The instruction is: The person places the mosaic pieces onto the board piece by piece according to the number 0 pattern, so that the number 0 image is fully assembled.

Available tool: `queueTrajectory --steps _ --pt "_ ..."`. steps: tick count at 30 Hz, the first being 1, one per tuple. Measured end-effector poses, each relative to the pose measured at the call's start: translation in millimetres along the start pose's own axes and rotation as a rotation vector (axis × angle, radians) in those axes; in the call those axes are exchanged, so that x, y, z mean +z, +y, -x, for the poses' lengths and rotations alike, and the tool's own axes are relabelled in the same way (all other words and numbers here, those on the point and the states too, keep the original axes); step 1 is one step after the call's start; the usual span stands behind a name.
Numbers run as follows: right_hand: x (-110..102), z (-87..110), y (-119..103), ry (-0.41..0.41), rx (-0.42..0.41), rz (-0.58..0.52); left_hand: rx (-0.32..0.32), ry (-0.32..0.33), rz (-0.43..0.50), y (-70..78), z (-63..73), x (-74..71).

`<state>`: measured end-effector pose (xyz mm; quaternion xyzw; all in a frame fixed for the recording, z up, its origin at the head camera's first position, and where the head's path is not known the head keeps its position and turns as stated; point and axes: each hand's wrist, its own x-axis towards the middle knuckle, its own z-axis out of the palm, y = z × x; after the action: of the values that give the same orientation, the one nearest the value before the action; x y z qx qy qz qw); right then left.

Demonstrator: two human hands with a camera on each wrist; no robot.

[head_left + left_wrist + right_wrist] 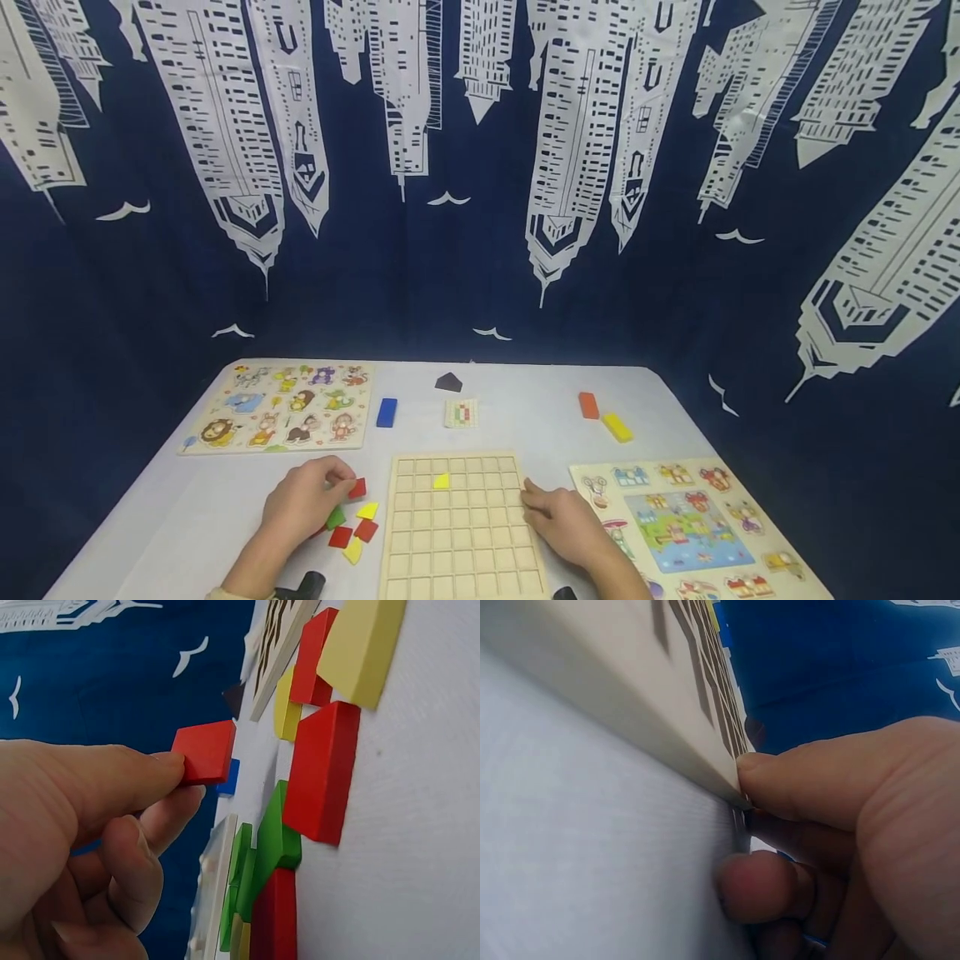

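Note:
Between thumb and forefinger, my left hand [303, 500] pinches a red square tile [206, 752], raised off the white table. Below and beside that hand lie loose tiles: a red tile [341, 537], a yellow quarter-round tile [352, 550], a green tile [335, 518] and several more. A wooden grid board [465, 536] lies flat in the middle, with one yellow tile [442, 481] in a cell near its far edge. My right hand [566, 523] holds the board's right edge, thumb on the rim and the other fingers curled beside it.
An animal puzzle board [285, 408] lies at far left, another picture puzzle [690, 525] at right. Behind the grid board are a blue block [387, 412], a small pattern card [461, 413] and a dark pentagon [448, 382]. A red-orange block [588, 406] and yellow block [618, 427] lie back right.

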<state>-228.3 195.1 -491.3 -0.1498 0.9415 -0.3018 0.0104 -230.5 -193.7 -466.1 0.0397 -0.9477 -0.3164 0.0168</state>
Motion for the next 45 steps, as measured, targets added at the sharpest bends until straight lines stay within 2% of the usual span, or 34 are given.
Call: queueTrajectory --steps 9,15,19,22,25,27,30,37,41,45 --pt "0 2.2 3 -0.001 -0.026 -0.011 -0.008 -0.006 0.033 1.0 2.1 0.8" --pt "1 0.8 3 -0.002 -0.017 -0.032 -0.004 0.005 0.058 -1.9 1.6 1.8" --pt "3 1.2 5 -0.006 -0.015 -0.042 0.002 -0.008 0.083 1.3 1.8 2.6" --pt "3 1.4 5 -0.003 -0.015 -0.038 0.042 -0.020 0.088 11.6 0.4 2.6" --pt "1 0.9 5 0.000 -0.022 -0.036 0.108 -0.031 0.087 29.0 -4.6 5.8" --pt "1 0.5 5 -0.004 -0.026 -0.041 0.158 -0.037 0.085 42.2 -9.5 10.8" --pt "0 -0.8 6 -0.011 -0.034 -0.044 0.197 -0.045 0.076 61.6 -18.4 21.8" --pt "1 -1.3 7 -0.011 -0.028 -0.042 0.220 -0.068 0.053 93.5 -36.0 56.1" --pt "0 -0.2 8 -0.016 -0.028 -0.049 0.233 -0.077 0.033 103.4 -41.3 71.9" --pt "0 -0.3 8 -0.011 -0.036 -0.047 0.234 -0.085 0.004 108.1 -41.3 79.1"
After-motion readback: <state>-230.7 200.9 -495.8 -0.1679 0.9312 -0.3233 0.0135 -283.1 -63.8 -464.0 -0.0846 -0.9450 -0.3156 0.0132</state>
